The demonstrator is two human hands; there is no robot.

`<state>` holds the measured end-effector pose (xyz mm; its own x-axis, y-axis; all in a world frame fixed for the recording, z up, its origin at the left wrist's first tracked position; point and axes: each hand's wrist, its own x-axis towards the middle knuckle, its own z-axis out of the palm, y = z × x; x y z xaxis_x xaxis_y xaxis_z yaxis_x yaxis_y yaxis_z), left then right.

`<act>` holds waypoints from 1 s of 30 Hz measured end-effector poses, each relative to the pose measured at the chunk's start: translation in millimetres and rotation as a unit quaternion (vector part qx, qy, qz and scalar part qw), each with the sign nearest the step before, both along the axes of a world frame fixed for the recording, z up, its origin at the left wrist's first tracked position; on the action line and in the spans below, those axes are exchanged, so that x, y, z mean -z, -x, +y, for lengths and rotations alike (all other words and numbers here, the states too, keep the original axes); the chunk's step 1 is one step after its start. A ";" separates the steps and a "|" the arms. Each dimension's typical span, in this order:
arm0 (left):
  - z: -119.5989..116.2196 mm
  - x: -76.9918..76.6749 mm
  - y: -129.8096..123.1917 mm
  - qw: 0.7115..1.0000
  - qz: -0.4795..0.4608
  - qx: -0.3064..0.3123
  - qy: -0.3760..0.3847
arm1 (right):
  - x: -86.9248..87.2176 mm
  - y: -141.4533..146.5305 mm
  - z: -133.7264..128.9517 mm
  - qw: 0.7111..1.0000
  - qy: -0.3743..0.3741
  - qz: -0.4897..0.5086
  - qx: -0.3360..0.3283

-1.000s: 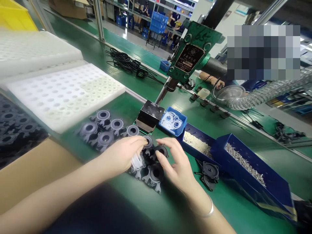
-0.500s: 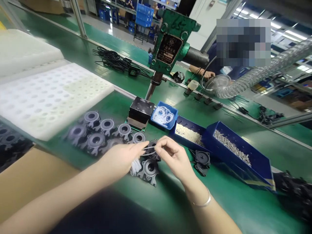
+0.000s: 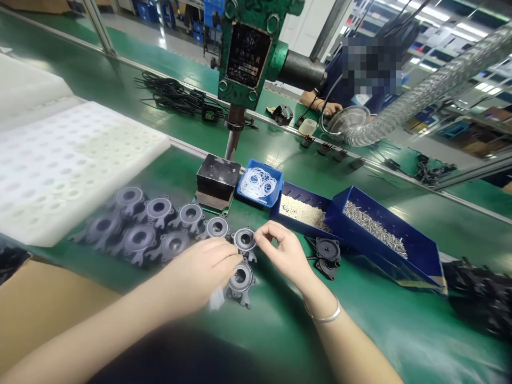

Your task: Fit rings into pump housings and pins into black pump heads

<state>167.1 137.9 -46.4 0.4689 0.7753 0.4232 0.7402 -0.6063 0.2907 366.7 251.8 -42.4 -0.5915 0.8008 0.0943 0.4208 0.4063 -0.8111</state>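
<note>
One green tabletop point(image 3: 276, 341) carries the work, with a green press point(image 3: 248, 58) rising at its far side. A moment ago a thin white ring was stretched between the hands; now none spans them, and the right hand point(image 3: 286, 253) has its thumb and forefinger at the rim of the end housing point(image 3: 244, 240) in the far row. That suggests the ring has reached this housing, though whether those fingers pinch it I cannot tell. The left hand point(image 3: 208, 269) is curled closed over the near row, apparently gripping a pale bundle point(image 3: 217, 298), blurred beneath it, probably more rings.

Counted by size: one press; two white foam trays point(image 3: 120, 165); two dark blue bins point(image 3: 424, 256), holding metal pins or screws point(image 3: 376, 229) and cream-coloured bits point(image 3: 300, 210); one black block point(image 3: 218, 173); one small blue tray point(image 3: 248, 197); nine black housings point(image 3: 138, 237) in view, five far and four near, perhaps another under the left hand; two loose black round covers point(image 3: 328, 249). The white rings point(image 3: 260, 182) in the small tray are too tangled to count.
</note>
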 end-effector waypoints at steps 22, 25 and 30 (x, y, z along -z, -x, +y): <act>1.9 11.0 -4.5 0.984 0.177 0.008 -0.004 | 9.2 -20.3 -0.2 0.944 -0.278 -0.125 -0.124; 1.1 7.7 -6.6 0.986 0.169 0.006 -0.001 | 6.4 -33.5 -3.1 0.944 -0.283 -0.129 -0.114; -1.2 8.1 -10.6 0.990 0.141 -0.009 -0.006 | 4.8 -46.8 -17.9 0.942 -0.288 -0.120 -0.123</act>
<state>177.6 136.7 -54.5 0.5550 0.7806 0.2874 0.8021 -0.5938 0.0639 413.5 233.8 -47.1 -0.8127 0.4927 0.3110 0.3990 0.8596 -0.3193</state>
